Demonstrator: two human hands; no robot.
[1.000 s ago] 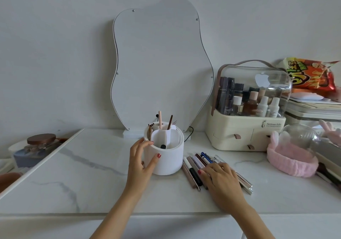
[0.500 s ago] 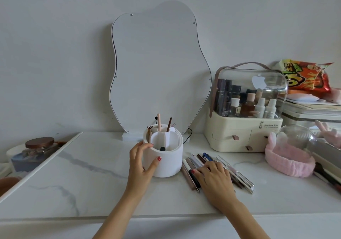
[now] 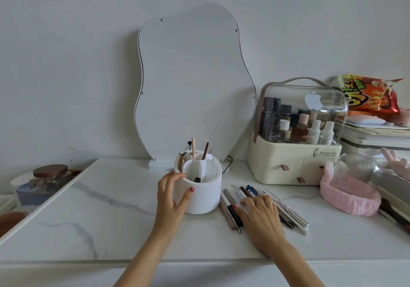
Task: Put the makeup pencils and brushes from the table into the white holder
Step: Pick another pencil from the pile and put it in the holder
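- Several makeup pencils and brushes (image 3: 261, 207) lie in a loose row on the marble counter (image 3: 99, 215), just right of the white holder (image 3: 204, 198), their long axes running from the near-left toward the far-right
- The right hand (image 3: 259, 217) rests on top of the row, palm down, with its fingers (image 3: 246, 201) fairly straight and spread over the middle pencils; nothing is visibly pinched yet, so it counts as open and pressing rather than gripping
- The pencils run out from under this hand on both sides: dark and brown ones toward the holder on its left, a clear-capped one (image 3: 295, 218) on its right, and blue tips showing beyond the fingertips
- The left hand (image 3: 173, 195) curls round the holder's near-left wall, thumb on the front and fingers at the rim, steadying it
- The holder stands upright with an inner tube and divided compartments; a few sticks already stand in the back ones, and a dark cap shows low in the front compartment
- Judged from this layout, the right hand is the nearer one to the pencils, and the coming move turns on closing the fingers across the pencils' long axis, then carrying one a short way left and up over the rim
- The pencils lie close together, so picking a single one may drag its neighbours
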